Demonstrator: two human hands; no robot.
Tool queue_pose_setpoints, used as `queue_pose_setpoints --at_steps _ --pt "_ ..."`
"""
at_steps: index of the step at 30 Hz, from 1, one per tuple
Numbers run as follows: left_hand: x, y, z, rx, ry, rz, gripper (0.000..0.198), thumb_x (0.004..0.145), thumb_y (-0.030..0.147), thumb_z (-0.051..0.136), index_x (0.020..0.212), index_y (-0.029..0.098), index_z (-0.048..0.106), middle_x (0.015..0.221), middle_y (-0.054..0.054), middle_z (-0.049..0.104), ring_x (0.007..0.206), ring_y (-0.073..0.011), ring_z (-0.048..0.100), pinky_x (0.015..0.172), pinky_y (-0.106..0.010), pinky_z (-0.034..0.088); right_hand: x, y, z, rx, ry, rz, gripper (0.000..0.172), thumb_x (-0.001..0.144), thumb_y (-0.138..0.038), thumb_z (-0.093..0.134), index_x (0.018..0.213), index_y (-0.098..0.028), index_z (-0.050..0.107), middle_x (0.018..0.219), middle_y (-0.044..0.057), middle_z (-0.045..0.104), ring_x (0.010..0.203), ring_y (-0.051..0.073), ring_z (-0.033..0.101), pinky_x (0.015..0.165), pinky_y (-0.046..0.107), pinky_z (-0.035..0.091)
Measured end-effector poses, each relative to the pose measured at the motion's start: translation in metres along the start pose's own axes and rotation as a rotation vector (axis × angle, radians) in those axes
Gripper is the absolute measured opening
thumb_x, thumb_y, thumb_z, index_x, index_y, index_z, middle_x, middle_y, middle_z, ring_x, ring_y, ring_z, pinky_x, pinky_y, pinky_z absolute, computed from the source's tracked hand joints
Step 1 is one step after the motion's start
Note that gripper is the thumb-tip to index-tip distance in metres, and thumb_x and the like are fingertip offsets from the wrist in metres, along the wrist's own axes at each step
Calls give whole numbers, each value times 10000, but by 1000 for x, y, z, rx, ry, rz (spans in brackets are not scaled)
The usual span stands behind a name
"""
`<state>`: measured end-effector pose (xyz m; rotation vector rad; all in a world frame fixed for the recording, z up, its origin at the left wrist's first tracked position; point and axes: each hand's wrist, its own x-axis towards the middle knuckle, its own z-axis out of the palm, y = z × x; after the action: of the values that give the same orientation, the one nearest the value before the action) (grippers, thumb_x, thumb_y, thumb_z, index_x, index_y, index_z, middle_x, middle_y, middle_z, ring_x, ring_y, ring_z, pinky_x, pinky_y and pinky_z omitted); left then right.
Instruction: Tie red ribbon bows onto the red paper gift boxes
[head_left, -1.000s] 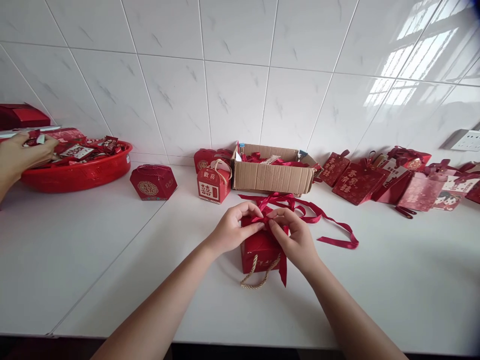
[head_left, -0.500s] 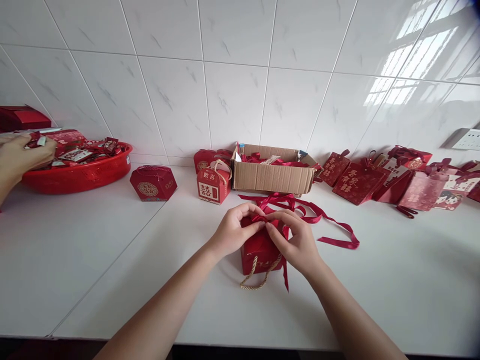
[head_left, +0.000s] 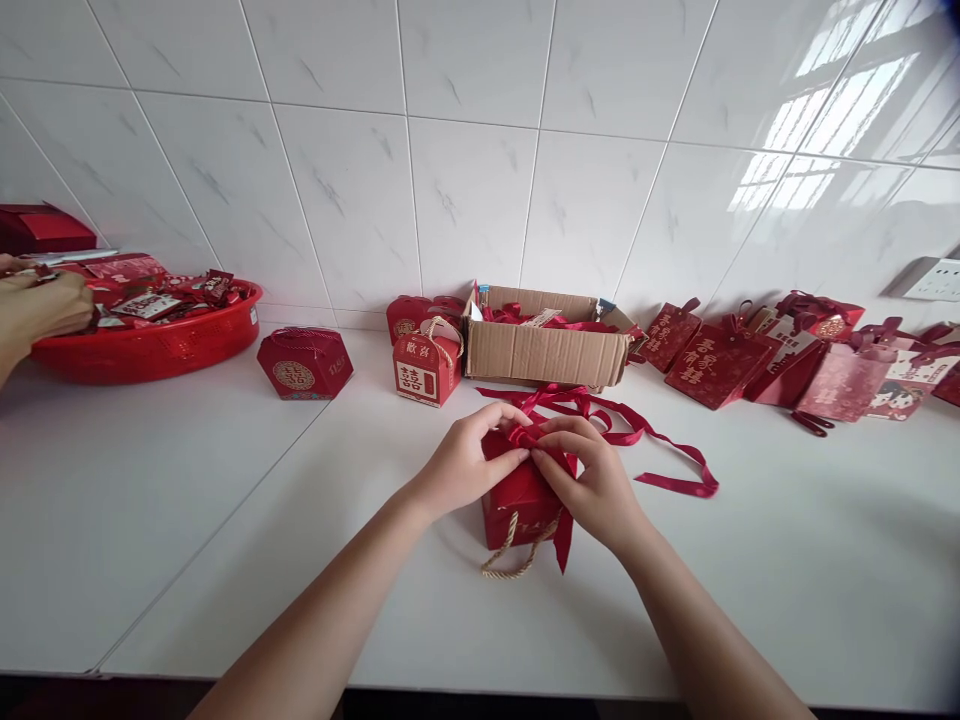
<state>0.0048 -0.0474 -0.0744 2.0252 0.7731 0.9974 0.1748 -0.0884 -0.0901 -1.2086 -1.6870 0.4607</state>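
A red gift box (head_left: 517, 492) with a twisted gold cord handle (head_left: 508, 573) lies on the white table in front of me. On top of it my left hand (head_left: 472, 455) pinches a red ribbon (head_left: 525, 437) from the left side. My right hand (head_left: 589, 470) grips the same ribbon from the right, the fingertips of both hands nearly meeting at a loop. One ribbon end hangs down the box's right side. Behind the box, a long loose stretch of red ribbon (head_left: 679, 487) curls over the table to the right.
Several red boxes, among them a six-sided one (head_left: 305, 364) and a small handled one (head_left: 426, 368), stand behind. A cardboard carton (head_left: 544, 352) holds ribbons. Red gift bags (head_left: 720, 365) line the right wall. At left, another person's hand (head_left: 52, 305) is over a red basin (head_left: 150, 350) of packets.
The ribbon loop between my fingertips shows more openly, and the hanging end has shifted slightly left. The other person's hand has moved left.
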Motion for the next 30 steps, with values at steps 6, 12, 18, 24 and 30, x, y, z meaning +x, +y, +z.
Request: queue_pose_setpoints --at_steps 6,12,18,24,30 --pt "-2 -2 0 91 3 39 186 848 180 514 1024 216 565 1030 -29 624 971 -164 575 861 -306 472 1 -1 -1 155 -69 147 137 820 -317 579 791 -216 667 1179 80 540 1107 246 514 915 408 439" --pt "-2 -3 -1 135 14 63 247 825 112 492 1039 222 553 1049 -40 608 998 -165 569 882 -314 473 2 -1 -3 367 -209 266 146 828 -314 581 752 -221 664 1440 26 342 1299 265 364 981 398 398" --pt "3 -4 -2 132 42 91 222 809 100 489 996 208 542 986 -29 622 928 -143 588 844 -290 477 2 1 5 546 -281 274 175 839 -345 582 761 -215 668 1455 39 340 1264 281 416 968 401 405" --pt "3 -8 -10 159 162 1 207 763 191 593 953 194 510 762 28 619 802 -130 605 864 -310 464 0 2 15 507 -137 263 151 809 -355 623 781 -226 697 1365 61 450 1221 266 466 918 376 451" --pt "-3 8 -25 249 -79 -86 78 758 267 613 799 202 626 842 14 658 805 -141 588 776 -282 468 -1 -2 13 423 -133 268 151 796 -363 634 795 -236 715 1276 64 516 1174 250 501 888 364 475"
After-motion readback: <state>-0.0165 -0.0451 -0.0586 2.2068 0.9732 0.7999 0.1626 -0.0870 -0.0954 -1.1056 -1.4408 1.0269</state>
